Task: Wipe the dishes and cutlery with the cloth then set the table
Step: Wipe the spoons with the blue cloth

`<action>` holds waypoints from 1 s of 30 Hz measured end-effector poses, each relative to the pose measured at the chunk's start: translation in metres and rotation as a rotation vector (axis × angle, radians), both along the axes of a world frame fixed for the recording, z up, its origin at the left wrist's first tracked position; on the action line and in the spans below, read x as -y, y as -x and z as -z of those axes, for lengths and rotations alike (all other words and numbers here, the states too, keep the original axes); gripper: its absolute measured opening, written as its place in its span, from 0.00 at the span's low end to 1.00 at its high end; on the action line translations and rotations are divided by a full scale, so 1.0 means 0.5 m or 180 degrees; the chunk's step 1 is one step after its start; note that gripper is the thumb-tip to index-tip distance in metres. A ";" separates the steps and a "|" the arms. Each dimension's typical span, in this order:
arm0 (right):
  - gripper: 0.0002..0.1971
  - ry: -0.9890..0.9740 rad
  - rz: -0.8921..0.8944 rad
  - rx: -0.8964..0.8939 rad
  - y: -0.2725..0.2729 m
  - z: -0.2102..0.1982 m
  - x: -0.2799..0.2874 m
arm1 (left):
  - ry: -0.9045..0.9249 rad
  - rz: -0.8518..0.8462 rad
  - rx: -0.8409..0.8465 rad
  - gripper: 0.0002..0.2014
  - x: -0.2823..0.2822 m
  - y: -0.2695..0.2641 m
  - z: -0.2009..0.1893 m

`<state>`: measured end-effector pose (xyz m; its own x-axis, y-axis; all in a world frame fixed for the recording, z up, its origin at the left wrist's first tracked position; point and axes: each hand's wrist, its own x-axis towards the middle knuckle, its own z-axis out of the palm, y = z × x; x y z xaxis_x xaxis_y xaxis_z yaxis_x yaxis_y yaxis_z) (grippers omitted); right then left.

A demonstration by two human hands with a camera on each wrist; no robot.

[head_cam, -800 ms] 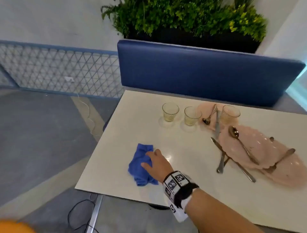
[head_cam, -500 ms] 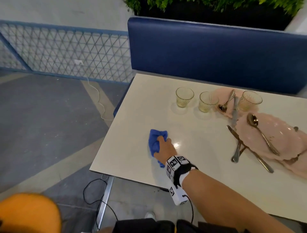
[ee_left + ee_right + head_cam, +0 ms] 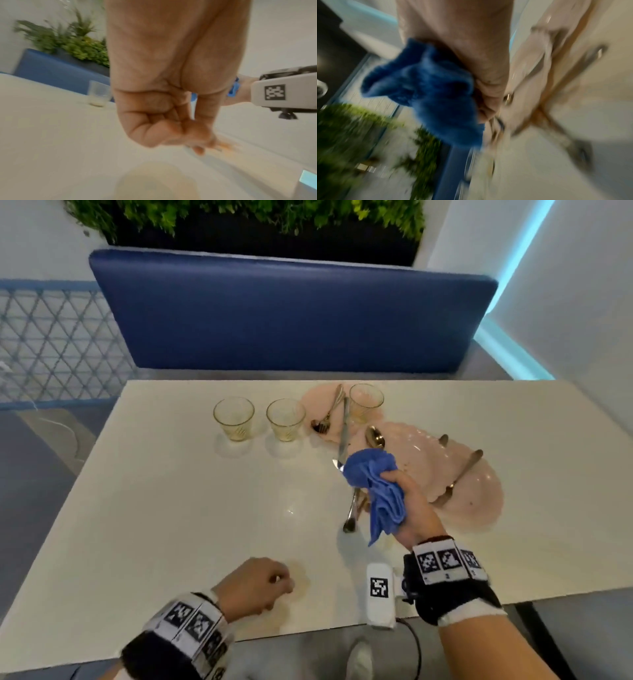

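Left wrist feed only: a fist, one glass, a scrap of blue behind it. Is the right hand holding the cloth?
Observer: Yes. The right hand grips the blue cloth above the table, over some cutlery.
Operator: Glass count?
Observer: Three glasses: two on bare table, the third glass at the small pink plate.
Operator: Anything on the big plate?
Observer: A spoon lies on the large pink plate.

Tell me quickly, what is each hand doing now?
Left hand: fingers curled, holding nothing, just above the table.
Right hand: grips the blue cloth, raised over the cutlery.
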<state>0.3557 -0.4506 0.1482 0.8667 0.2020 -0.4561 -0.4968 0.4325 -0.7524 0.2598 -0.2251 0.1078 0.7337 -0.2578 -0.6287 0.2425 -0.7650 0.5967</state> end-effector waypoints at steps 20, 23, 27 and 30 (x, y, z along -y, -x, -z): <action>0.18 -0.0124 0.0251 -0.0332 -0.256 0.045 0.368 | -0.1185 -0.1172 0.0157 0.36 0.447 -0.483 0.111; 0.22 -0.0119 0.0280 -0.0361 -0.277 0.067 0.383 | -0.0311 -0.1685 0.0159 0.22 0.447 -0.498 0.122; 0.15 -0.0053 0.0371 -0.0313 -0.287 0.088 0.398 | 0.0872 -0.2328 -0.0112 0.09 0.443 -0.438 0.033; 0.09 -0.0096 0.0364 -0.0297 -0.283 0.085 0.373 | 0.1396 -0.2446 -0.0238 0.10 0.444 -0.404 -0.002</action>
<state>0.4973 -0.6372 0.1057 0.8390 0.1192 -0.5309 -0.5101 0.5120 -0.6912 0.4616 -0.4470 0.1088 0.7642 0.0601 -0.6421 0.6449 -0.0809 0.7600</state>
